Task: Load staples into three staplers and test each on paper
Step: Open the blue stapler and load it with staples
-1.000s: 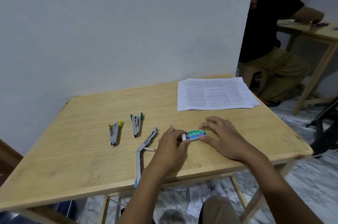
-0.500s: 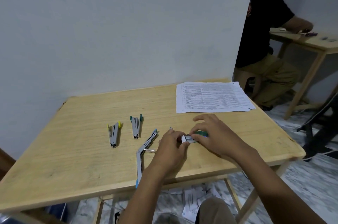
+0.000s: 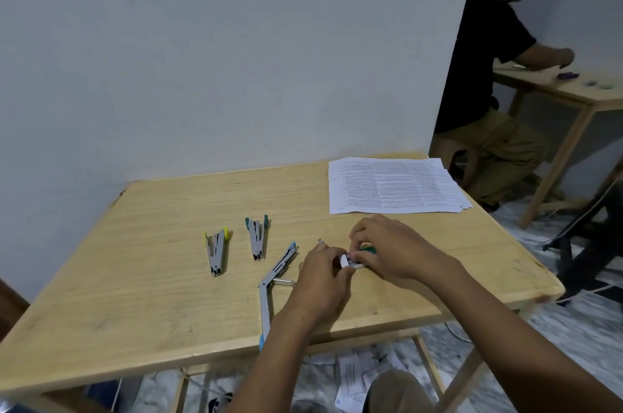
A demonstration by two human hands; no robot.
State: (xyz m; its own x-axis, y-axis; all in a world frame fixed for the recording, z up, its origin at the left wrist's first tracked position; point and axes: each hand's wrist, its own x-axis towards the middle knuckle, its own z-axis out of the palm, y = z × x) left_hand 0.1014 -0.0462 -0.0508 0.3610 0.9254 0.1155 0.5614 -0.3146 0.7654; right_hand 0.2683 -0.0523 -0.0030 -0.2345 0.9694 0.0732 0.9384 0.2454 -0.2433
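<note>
Three grey staplers lie on the wooden table (image 3: 141, 277): a yellow-tipped stapler (image 3: 216, 250) at the left, a green-tipped stapler (image 3: 257, 237) beside it, and a blue-tipped stapler (image 3: 273, 281) swung wide open near the front edge. Just right of that one, my left hand (image 3: 323, 281) and my right hand (image 3: 394, 247) meet over a small green staple box (image 3: 354, 259). The left fingers pinch its white inner tray end, the right fingers cover the green sleeve. A printed paper stack (image 3: 394, 185) lies at the back right.
A white wall rises behind the table. Another person (image 3: 485, 75) sits at a second wooden table (image 3: 573, 89) to the right. A dark stand (image 3: 586, 227) is on the floor at the right, and scattered papers (image 3: 354, 379) lie under my table.
My right hand has curled further over the staple box, hiding most of the green sleeve, and the white tray end shows more at the left. The view has tilted upward.
</note>
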